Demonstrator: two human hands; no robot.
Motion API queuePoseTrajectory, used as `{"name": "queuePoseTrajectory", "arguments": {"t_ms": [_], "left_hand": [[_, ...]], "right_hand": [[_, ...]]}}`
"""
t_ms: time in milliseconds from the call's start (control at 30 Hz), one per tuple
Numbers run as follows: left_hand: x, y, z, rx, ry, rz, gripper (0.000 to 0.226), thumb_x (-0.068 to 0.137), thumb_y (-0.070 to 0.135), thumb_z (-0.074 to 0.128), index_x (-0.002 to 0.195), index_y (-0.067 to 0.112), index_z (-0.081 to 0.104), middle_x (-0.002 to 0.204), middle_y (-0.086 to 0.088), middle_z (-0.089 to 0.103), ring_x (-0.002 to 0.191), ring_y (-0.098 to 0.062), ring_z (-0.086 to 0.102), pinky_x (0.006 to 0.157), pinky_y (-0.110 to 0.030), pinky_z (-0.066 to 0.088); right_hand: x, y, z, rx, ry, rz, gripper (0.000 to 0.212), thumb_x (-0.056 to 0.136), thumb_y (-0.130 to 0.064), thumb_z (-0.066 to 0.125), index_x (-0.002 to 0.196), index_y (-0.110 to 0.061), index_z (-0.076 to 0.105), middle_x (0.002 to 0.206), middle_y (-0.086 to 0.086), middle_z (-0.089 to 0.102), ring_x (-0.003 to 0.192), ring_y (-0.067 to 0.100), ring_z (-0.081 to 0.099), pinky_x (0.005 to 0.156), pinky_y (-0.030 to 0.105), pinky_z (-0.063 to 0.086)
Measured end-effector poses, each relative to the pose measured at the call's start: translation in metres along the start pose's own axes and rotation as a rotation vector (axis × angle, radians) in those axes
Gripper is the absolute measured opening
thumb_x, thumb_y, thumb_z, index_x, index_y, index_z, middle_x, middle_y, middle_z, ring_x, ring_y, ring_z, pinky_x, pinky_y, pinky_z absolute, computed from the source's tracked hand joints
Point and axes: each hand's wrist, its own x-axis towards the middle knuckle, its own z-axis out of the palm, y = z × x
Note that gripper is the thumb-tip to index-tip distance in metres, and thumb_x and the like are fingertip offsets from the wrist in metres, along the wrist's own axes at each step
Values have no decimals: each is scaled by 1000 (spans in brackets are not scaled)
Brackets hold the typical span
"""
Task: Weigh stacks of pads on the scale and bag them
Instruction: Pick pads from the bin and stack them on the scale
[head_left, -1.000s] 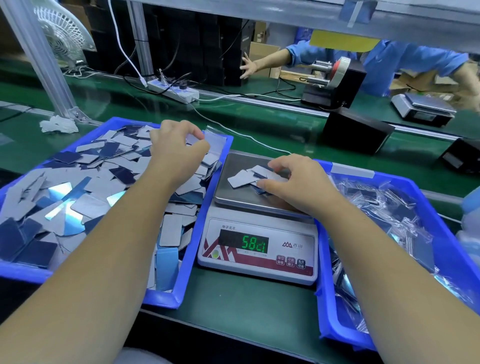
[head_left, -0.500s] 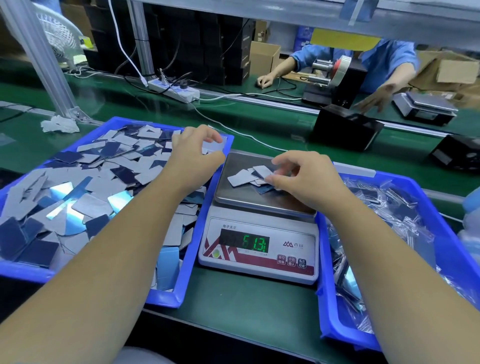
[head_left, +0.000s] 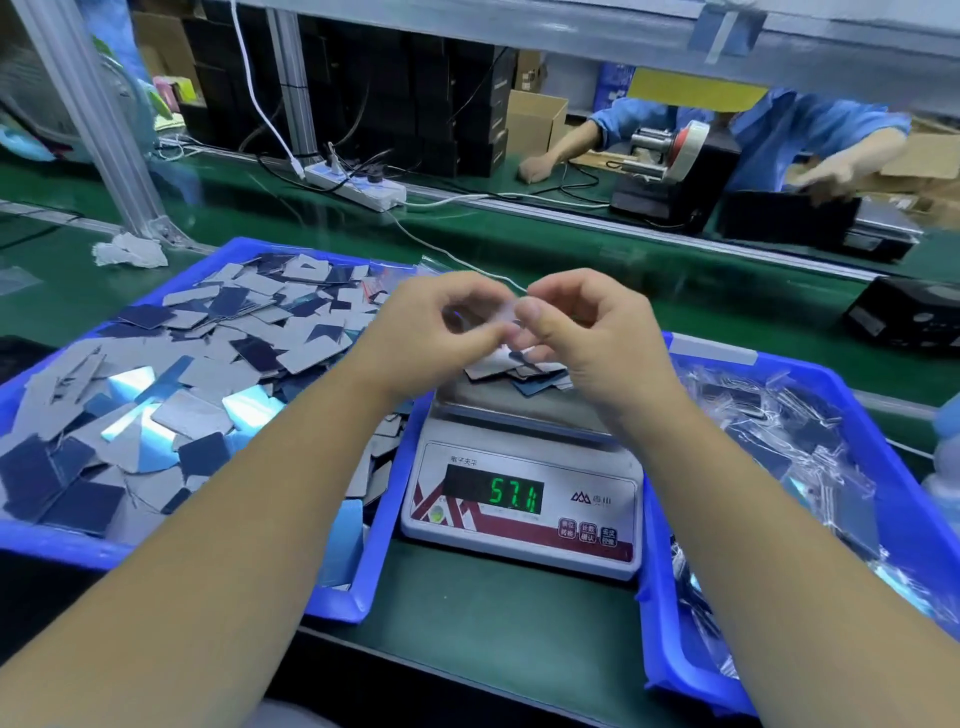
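Note:
A small heap of grey and dark-blue pads (head_left: 537, 383) lies on the steel pan of the white scale (head_left: 519, 540), whose green display (head_left: 514, 493) shows roughly 57. Above the pan my left hand (head_left: 415, 338) and my right hand (head_left: 597, 338) meet, each pinching an edge of a small clear bag (head_left: 508, 313); the bag is blurred and mostly hidden by my fingers. Left of the scale, a blue bin (head_left: 363, 587) is full of loose pads (head_left: 208, 364). On the right, another blue bin (head_left: 657, 597) holds bagged pads (head_left: 779, 431).
Behind the bins runs a green conveyor belt (head_left: 675, 280) with a black box (head_left: 904, 312) at the right. Further back are a white power strip (head_left: 358, 189), a tape dispenser (head_left: 670, 150) and another person's arms (head_left: 571, 140). An aluminium post (head_left: 88, 119) stands far left.
My left hand has left the loose-pad bin and come over the scale with a clear bag. My right hand has lifted off the pads on the pan and taken hold of the bag.

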Motion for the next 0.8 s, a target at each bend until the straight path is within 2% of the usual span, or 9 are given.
{"name": "queuePoseTrajectory", "arguments": {"t_ms": [67,167,267,333,467,567,633,733,800], "left_hand": [[1,-6,-18,82,120,-73,25,86,12,69,72,32,66,61,21,60,55,5,51,53,-8,40],[1,-20,-48,260,190,-352,13,87,24,65,74,21,65,60,9,57,46,-1,46,43,-12,38],[0,-35,-62,595,-74,-684,9,86,34,66,82,26,67,94,0,68,90,-14,61,73,-28,47],[2,-31,-57,778,-193,-763,11,86,37,64,96,35,64,120,-7,54,121,-33,44,99,-40,41],[13,-11,-40,715,-123,-615,32,85,34,63,117,39,63,124,-9,43,132,-34,32,106,-47,37],[20,-1,-28,510,-208,-514,26,87,29,64,111,38,64,123,2,54,111,-15,55,82,-31,47],[26,4,-18,486,-311,-474,31,88,36,67,119,35,63,121,9,58,96,-5,58,69,-20,41],[34,9,-3,556,-452,-458,58,83,55,69,132,26,56,114,10,54,100,-13,56,79,-27,43],[37,8,5,614,-525,-466,51,77,60,73,110,23,60,102,8,52,87,-15,57,74,-32,46]], "right_hand": [[3,4,-7,-112,13,21,19,81,-38,75,88,-22,67,73,-4,72,63,11,67,58,23,52],[11,16,-25,-574,80,48,22,78,-49,73,83,-28,68,74,-14,67,65,-4,58,64,13,43],[15,24,-39,-834,44,157,19,81,-44,73,81,-25,68,77,-16,65,77,4,59,69,24,44],[17,27,-44,-901,7,222,21,81,-45,72,78,-25,68,77,-15,64,79,9,60,64,25,42],[18,27,-46,-903,11,258,30,80,-50,72,75,-21,69,71,-12,64,76,10,60,57,23,43],[16,25,-43,-928,-45,299,51,76,-61,69,84,-11,69,80,10,68,73,22,61,61,30,44],[13,23,-41,-940,-85,336,69,71,-70,66,92,-4,67,87,19,68,70,26,57,63,34,46],[12,18,-38,-947,-146,373,81,59,-82,58,81,-4,59,68,6,50,62,17,43,59,32,35],[11,15,-33,-944,-180,370,70,51,-86,54,72,-19,54,66,0,42,60,16,37,58,32,30]]}}
